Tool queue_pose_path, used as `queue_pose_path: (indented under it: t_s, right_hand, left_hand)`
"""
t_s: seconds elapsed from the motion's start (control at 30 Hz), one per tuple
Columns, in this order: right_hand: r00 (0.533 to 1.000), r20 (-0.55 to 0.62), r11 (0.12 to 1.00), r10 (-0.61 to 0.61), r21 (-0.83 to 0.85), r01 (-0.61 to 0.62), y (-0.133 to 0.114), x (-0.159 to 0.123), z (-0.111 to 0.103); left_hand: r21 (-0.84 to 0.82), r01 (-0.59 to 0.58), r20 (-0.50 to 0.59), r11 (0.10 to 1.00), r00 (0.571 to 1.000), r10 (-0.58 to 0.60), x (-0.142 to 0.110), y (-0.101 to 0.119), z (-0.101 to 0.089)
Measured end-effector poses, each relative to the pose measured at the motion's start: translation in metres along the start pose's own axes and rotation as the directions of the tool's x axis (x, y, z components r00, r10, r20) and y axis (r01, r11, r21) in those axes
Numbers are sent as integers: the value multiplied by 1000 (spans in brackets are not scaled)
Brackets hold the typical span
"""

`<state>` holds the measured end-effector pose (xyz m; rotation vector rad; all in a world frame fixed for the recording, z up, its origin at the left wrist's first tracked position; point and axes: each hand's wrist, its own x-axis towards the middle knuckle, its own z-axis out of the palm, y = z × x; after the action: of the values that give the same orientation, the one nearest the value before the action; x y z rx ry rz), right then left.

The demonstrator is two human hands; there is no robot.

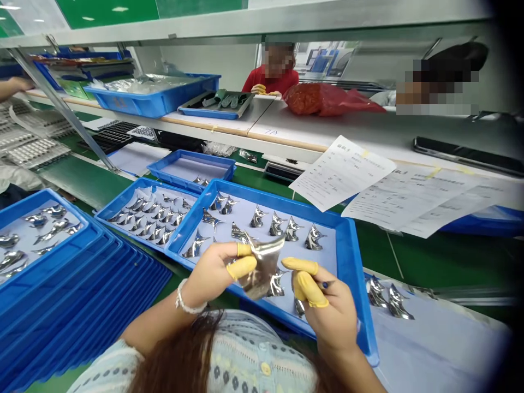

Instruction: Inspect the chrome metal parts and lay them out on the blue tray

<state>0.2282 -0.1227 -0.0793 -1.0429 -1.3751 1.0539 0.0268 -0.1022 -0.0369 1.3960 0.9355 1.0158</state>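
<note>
Just past the fingertips lies a big blue tray (262, 201) lined with pale sheet, holding rows of shiny curved metal pieces (257, 217). Left of the fingers sit a second blue tray (135, 188) of similar pieces and a small blue tray (180, 154) with a few more. Further left, a tall stack of blue trays (69, 305) runs below a third filled tray. Right of the fingers, more pieces rest on a pale sheet (387, 297). Well beyond the fingertips, a person in a red top (270, 79) sits across a shelf (262, 123), which carries a blue bin (155, 95) and a red bag (327, 101); the shelf's metal strut (61, 109) crosses the far left.

The left hand (215, 270) pinches a curved metal piece (262, 267) between yellow-capped thumb and finger. The piece is thin, mirror-bright and crumpled-looking, and it hangs between the two hands above the big tray. The right hand (327, 308) is beside it, its yellow-capped thumb and finger (305, 286) spread apart, with the thumb tip just by the piece's edge. A thin dark tip pokes past those fingers; I cannot tell what it is.

Two printed papers (341, 172) lie beyond the fingers, their text too small to read.
</note>
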Motion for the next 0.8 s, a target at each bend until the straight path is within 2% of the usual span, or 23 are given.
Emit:
queue_pose_path:
  t_s: [0.07, 0.13, 0.23, 0.37, 0.53, 0.63, 0.8]
  right_hand:
    - [987, 156, 994, 35, 99, -51, 3, 2, 4]
    - [958, 282, 978, 48, 181, -102, 4, 2, 7]
    - [926, 364, 930, 105, 293, -220, 0, 0, 11]
    - [893, 402, 837, 204, 401, -371, -10, -2, 15]
    - [889, 383, 756, 251, 496, -428, -18, 0, 19]
    - [886, 344, 738, 311, 500, -453, -20, 1, 21]
    - [880, 335, 704, 336, 531, -472, -17, 0, 21]
  left_hand:
    - [-231, 118, 1, 966, 993, -121, 3, -4, 1]
    - [-404, 187, 20, 895, 980, -196, 6, -9, 3]
    - [-582, 249, 55, 774, 962, -268, 9, -13, 6]
    - [-705, 290, 105, 647, 945, -310, 11, -15, 10]
    - [-773, 365, 185, 519, 912, -366, 12, -17, 15]
    - [-782, 395, 202, 482, 892, -404, 12, -21, 16]
    - [-803, 366, 174, 470, 899, -403, 13, -27, 17]
